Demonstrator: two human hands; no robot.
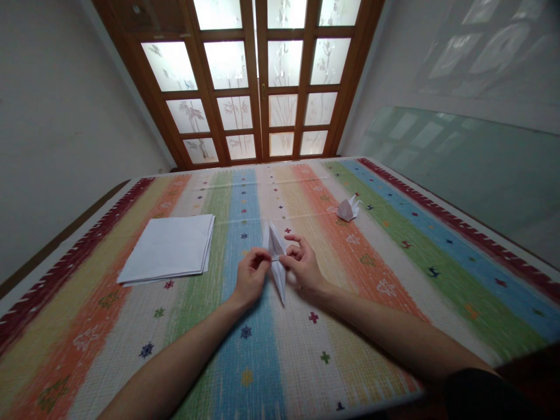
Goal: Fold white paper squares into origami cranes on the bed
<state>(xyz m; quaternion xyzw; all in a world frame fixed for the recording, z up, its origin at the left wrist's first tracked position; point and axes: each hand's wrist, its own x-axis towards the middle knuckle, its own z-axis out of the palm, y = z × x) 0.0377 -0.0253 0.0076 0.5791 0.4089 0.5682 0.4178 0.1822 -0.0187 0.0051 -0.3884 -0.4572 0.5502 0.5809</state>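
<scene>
Two bare forearms come up from the bottom edge and meet over the blue stripe of the striped cloth (385,245), and I take the folded paper piece (277,259) between them as my landmark. My left hand (250,275) sits just left of it, fingers curled in with thumb and forefinger pinched on its left edge at mid-height. My right hand (303,265) sits just right of it, loosely curled, fingertips nipping the right edge while the forefinger arches above. The paper piece is a narrow white diamond, long axis running away from me and toward me, one sharp tip aimed at the wooden glazed door (262,81) beyond and the other back at my body; whether it rests on the cloth or is lifted I cannot tell. Well left of it lies a stack of white sheets (168,248), flat and square. Farther off to its right stands a small finished paper fold (349,209). I can read no writing anywhere.
</scene>
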